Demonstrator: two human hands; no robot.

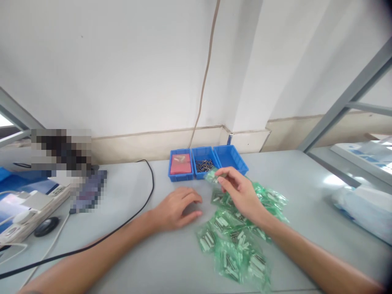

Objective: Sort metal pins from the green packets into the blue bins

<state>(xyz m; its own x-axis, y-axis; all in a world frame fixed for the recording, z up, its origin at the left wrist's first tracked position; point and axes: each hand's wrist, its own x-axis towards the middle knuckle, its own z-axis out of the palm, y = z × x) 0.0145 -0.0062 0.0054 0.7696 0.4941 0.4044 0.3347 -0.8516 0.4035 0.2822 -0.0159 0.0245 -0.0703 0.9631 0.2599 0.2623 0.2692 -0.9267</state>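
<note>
My right hand [240, 190] pinches a small green plastic bag [211, 175] by its edge, just in front of the blue bins. Below and around that hand lies a loose pile of green plastic bags [228, 259], several of them showing metal pins or screws and white pieces inside. My left hand [177, 208] rests on the table, left of the pile, with thumb and fingers apart and nothing in it. Ahead stand three blue bins: one with a red sheet or packet [180, 166], a middle one with small metal screws [204, 165], and an empty blue bin [231, 158].
A black cable [147, 200] crosses the table on the left and passes over my left forearm. Beyond it are a black mouse [46, 226] and a power strip [58, 192]. A white-and-blue plastic package [364, 210] lies at the right. Behind the bins rises a wall [147, 81].
</note>
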